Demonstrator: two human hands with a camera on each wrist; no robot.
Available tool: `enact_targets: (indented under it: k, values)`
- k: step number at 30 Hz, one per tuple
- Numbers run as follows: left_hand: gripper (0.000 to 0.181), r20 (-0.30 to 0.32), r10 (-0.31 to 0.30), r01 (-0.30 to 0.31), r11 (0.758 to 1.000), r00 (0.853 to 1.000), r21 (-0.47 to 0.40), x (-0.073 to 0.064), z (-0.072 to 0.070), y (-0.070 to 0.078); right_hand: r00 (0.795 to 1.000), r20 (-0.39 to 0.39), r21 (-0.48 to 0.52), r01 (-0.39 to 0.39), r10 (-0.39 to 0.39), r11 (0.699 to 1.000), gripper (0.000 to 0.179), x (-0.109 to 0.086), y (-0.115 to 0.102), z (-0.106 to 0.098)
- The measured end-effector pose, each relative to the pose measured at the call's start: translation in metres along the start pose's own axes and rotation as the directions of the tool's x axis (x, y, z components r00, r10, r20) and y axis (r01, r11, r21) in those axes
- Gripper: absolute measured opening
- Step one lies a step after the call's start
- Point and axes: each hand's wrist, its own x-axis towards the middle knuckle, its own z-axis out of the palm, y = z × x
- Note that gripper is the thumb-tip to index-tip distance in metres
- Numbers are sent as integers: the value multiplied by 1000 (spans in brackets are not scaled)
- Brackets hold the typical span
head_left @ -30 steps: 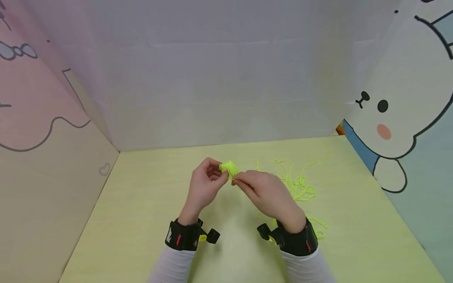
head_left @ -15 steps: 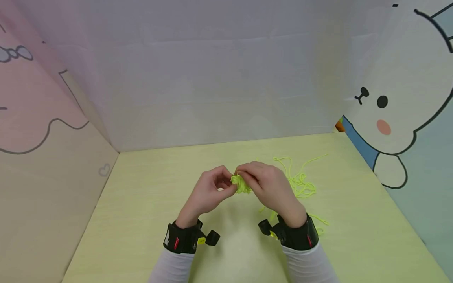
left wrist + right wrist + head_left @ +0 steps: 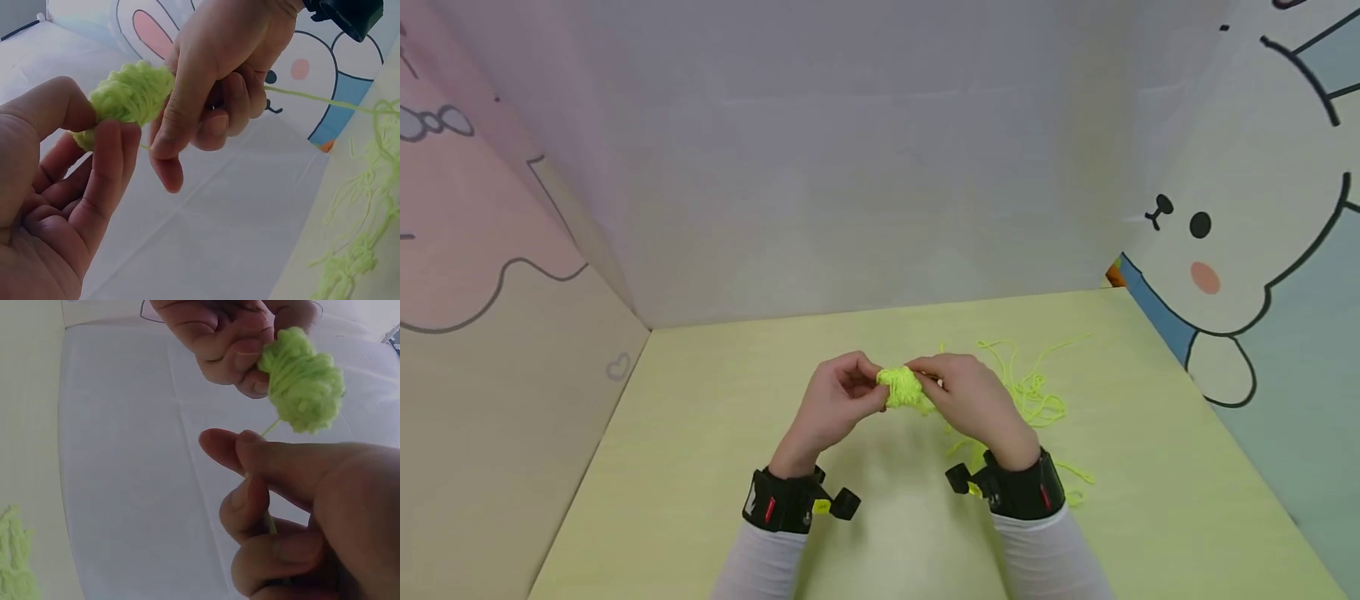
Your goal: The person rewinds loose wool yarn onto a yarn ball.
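Note:
A small neon-yellow ball of yarn (image 3: pixel 900 388) is held up over the table between both hands. My left hand (image 3: pixel 835 400) pinches its left end between thumb and fingers, as the left wrist view shows. The wound bundle (image 3: pixel 306 387) is thick and lumpy, with strands wrapped around its middle. My right hand (image 3: pixel 977 404) pinches a single strand (image 3: pixel 270 428) that leads off the ball, thumb against forefinger. From the back of that hand the strand (image 3: pixel 319 99) runs on toward the loose yarn.
Loose tangled yarn (image 3: pixel 1037 400) lies on the pale table (image 3: pixel 700 467) to the right, behind the right hand. More yarn (image 3: pixel 1078 475) lies beside the right wrist. A white back wall (image 3: pixel 850 192) and cartoon-printed side panels (image 3: pixel 1240 275) enclose the table.
The ball of yarn shifted right and nearer, then slightly back left, turning in the left hand. The right hand rose over it and moved around to its right side with the strand.

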Motion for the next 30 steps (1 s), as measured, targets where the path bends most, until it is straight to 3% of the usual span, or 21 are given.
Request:
enact_targets:
  k: [2,7,12,15,22,30]
  values:
    - [6,-58,6,-7,1000,998,-22,0,-1,-2,998,60,-23,-3,5,1000,12,0,-1,1]
    - [7,-181,8,-15,999,983,-34,1,-4,-4,989,148,-36,35,-29,999,20,-1,-6,4]
    - [7,-252,7,-8,1000,968,-5,4,-7,-8,973,220,-13,75,-70,997,13,-8,-15,3]
    - [8,-280,17,-1,998,960,59,5,-7,-13,966,241,-13,101,-95,995,12,-11,-20,0]
    - [12,-237,47,15,967,970,254,4,-8,-16,971,186,-40,160,-150,986,11,-16,-27,-8]
    - [14,-152,6,36,962,988,272,1,-11,-11,971,55,-55,234,-232,971,10,-17,-27,-13]
